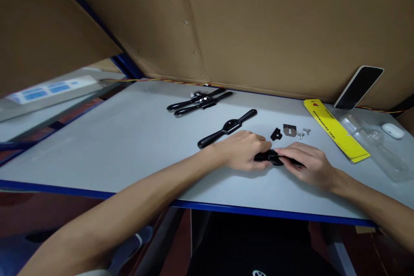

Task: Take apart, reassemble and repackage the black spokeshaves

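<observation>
My left hand (247, 151) and my right hand (307, 164) are closed on opposite sides of one black two-handled tool (275, 158), low over the table. Fingers hide much of its middle. Just behind them lie a small black plate (276, 134), a metal blade with a slot (290, 130) and two silver wing screws (304, 133). A similar black tool (231, 126) rests diagonally behind my left hand. Two more black tools (200, 101), with silver screws on them, lie side by side near the back.
Yellow cards (336, 131) lie at the right beside clear plastic packaging (384, 155) and a white earphone case (392, 130). A phone (359, 87) leans against the cardboard wall (265, 30). The grey table (97, 151) has a blue front edge.
</observation>
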`<state>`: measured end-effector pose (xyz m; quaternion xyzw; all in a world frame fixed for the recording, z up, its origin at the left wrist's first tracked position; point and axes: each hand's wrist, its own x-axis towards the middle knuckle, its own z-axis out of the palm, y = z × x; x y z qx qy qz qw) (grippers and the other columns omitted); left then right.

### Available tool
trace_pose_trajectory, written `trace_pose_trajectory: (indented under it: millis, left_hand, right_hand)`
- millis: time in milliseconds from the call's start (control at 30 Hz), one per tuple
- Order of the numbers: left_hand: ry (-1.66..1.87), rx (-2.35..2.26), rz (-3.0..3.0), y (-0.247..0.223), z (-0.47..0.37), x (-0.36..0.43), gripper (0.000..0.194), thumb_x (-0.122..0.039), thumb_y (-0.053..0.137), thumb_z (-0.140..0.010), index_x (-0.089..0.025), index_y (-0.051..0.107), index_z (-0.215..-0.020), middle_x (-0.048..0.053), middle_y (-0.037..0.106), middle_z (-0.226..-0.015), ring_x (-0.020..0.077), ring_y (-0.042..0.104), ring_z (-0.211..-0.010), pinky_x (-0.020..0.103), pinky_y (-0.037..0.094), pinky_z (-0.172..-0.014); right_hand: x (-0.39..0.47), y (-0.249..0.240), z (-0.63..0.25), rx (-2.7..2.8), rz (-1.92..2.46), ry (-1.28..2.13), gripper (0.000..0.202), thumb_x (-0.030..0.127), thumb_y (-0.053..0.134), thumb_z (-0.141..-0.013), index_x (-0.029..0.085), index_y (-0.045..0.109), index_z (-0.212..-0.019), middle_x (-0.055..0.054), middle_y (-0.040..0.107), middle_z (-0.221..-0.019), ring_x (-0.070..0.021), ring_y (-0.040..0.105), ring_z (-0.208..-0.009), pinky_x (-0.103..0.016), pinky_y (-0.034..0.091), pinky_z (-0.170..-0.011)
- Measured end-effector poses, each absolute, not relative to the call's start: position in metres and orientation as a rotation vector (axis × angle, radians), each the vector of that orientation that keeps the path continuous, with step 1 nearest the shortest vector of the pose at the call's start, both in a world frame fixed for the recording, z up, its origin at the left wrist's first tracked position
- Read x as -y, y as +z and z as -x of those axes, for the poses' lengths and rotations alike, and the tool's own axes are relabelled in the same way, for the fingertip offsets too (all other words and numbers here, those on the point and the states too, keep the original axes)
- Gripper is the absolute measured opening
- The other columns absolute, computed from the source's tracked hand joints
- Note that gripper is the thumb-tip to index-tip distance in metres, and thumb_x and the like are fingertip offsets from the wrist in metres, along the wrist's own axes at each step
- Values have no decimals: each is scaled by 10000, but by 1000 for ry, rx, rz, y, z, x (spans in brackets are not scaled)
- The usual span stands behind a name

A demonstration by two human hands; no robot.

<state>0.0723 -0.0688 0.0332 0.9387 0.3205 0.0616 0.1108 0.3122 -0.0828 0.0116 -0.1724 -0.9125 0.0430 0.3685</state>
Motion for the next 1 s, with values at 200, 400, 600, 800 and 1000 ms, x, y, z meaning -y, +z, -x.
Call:
trace_pose_trajectory:
  millis: [200, 400, 600, 800, 1000]
  left_hand:
    - [212, -935, -2738, 33, -72, 69, 282, -465, 518, -912, -192, 577, -878, 55, 686, -816, 179, 551, -621, 339, 314, -551]
    - [190, -936, -2762, 33, -73, 69, 297, -473, 513, -921, -193, 580, -848, 57, 677, -804, 177, 543, -601, 349, 303, -538]
    - [162, -930, -2775, 34, -73, 69, 363, -518, 473, -966, -188, 605, -896, 62, 670, -819, 188, 553, -614, 355, 308, -545]
    - [138, -958, -2772, 33, -73, 69, 372, -505, 451, -997, -182, 607, -899, 60, 660, -819, 184, 553, -622, 348, 293, -550]
    - [148, -955, -2764, 33, -72, 70, 375, -522, 475, -974, -184, 609, -883, 61, 658, -819, 181, 541, -614, 351, 288, -546]
  right_hand:
    - [82, 9, -313, 2447, 398, 50, 221, 80, 599, -944, 200, 709, -1094, -71, 773, -947, -186, 721, -842, -370, 631, -747]
    - [81, 17, -314, 2499, 414, 54, 206, 129, 588, -934, 227, 748, -1018, -55, 784, -922, -198, 719, -835, -388, 609, -745]
    - [56, 36, -343, 2626, 859, -281, 239, 226, 516, -989, 203, 750, -1035, -101, 780, -934, -269, 720, -841, -442, 551, -764]
    - [27, 41, -378, 2593, 1079, -176, 248, 270, 509, -980, 229, 742, -1054, -88, 768, -989, -249, 708, -805, -411, 533, -718]
    - [26, 32, -376, 2704, 1145, -59, 268, 336, 506, -1004, 219, 738, -1071, -87, 719, -1010, -233, 680, -850, -389, 529, -743]
